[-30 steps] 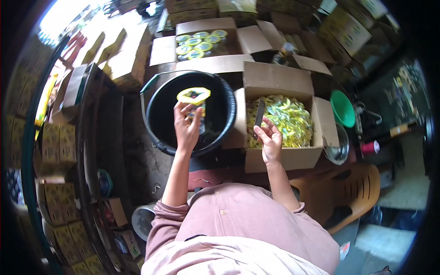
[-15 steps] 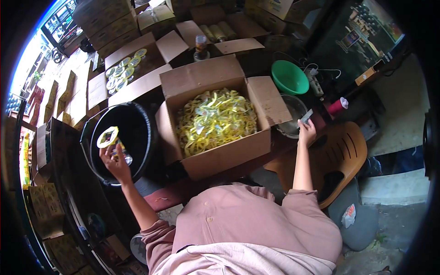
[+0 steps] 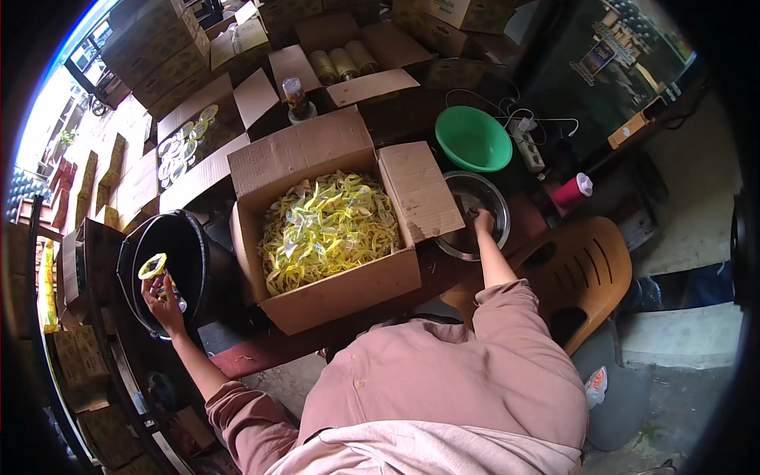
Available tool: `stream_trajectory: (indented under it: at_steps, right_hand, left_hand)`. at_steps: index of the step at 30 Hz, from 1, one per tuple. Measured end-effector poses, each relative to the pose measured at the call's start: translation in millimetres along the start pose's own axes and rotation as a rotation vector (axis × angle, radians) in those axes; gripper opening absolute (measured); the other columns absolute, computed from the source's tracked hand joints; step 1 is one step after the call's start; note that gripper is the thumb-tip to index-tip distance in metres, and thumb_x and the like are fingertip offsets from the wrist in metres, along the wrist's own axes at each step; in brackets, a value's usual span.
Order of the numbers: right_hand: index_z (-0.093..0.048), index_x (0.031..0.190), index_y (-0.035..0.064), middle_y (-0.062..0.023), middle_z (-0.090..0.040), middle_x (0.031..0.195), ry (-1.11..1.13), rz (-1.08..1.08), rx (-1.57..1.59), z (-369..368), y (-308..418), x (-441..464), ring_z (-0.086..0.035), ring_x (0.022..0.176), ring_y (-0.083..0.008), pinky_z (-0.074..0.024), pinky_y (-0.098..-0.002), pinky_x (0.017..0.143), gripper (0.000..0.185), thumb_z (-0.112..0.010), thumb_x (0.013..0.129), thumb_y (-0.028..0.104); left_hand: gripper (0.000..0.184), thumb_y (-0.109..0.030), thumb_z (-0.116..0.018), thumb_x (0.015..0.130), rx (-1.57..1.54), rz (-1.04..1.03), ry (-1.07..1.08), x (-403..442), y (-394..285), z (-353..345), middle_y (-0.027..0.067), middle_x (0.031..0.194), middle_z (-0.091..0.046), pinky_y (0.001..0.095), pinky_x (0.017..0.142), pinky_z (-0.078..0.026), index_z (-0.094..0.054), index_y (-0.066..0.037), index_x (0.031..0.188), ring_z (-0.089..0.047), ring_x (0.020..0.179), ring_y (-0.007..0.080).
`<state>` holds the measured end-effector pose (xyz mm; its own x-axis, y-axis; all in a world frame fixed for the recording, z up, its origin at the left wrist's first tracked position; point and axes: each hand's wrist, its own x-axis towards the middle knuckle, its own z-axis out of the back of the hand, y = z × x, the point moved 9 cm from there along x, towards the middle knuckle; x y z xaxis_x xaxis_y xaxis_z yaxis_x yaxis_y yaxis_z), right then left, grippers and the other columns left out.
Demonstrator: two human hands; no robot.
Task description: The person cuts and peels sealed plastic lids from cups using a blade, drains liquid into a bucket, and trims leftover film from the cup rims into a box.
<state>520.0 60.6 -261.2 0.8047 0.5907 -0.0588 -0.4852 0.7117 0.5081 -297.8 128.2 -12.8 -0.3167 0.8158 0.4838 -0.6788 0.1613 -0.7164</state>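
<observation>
My left hand (image 3: 164,307) is closed around a clear plastic cup with a yellow rim (image 3: 153,267), over the mouth of a black bucket (image 3: 203,273). Down inside a round metal bowl (image 3: 500,207) is my right hand (image 3: 482,222), its fingers curled together; what they hold, if anything, is too small and dark to make out. Between my hands stands an open cardboard box (image 3: 348,291), heaped with yellow and clear plastic strips (image 3: 328,229).
Behind the bowl sits a green basin (image 3: 473,139), with a power strip (image 3: 529,150) and a pink spool (image 3: 571,191) to its right. Another open box holds yellow-rimmed lids (image 3: 186,146). An orange plastic chair (image 3: 586,265) stands at the right.
My right hand has moved down into the metal bowl; the small flat piece it held is no longer visible. My left hand still holds the cup over the bucket. The view has shifted.
</observation>
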Motion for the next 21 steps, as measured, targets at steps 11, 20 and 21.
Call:
stream_trajectory:
  at_steps: [11, 20, 21]
  right_hand:
    - [-0.066, 0.088, 0.0155, -0.0085, -0.064, 0.094, 0.183, 0.215, -0.453, 107.5, 109.3, -37.7, -0.06, 0.091, -0.0279, -0.048, -0.0389, 0.079, 0.034, -0.076, 0.056, 0.014]
    - [-0.061, 0.102, 0.0151, -0.0124, -0.064, 0.086, -0.068, 0.392, -0.412, 96.2, 102.2, -83.9, -0.06, 0.086, -0.0285, -0.0472, -0.04, 0.075, 0.037, -0.058, 0.066, 0.004]
    - [-0.062, 0.1, 0.0148, -0.0128, -0.063, 0.085, -0.092, 0.352, -0.335, 97.3, 98.8, -78.5, -0.06, 0.086, -0.0289, -0.0473, -0.04, 0.075, 0.035, -0.057, 0.066, 0.004]
  left_hand:
    - [0.049, -0.02, -0.062, 0.082, -0.017, 0.017, -0.008, -2.0, 8.5, 1.7, 0.0114, 0.115, -0.048, 0.0308, 0.078, -0.046, -0.04, -0.002, 0.121, -0.052, 0.101, 0.0209]
    - [0.048, -0.018, -0.061, 0.083, -0.197, 0.044, 0.02, -1.4, 4.9, -1.0, 0.0102, 0.109, -0.051, 0.0262, 0.075, -0.046, -0.039, -0.001, 0.121, -0.052, 0.098, 0.0163]
    - [0.047, -0.018, -0.061, 0.083, -0.241, 0.033, 0.022, 0.4, 9.3, -3.0, 0.0103, 0.109, -0.051, 0.026, 0.075, -0.046, -0.039, 0.0, 0.121, -0.052, 0.098, 0.0162]
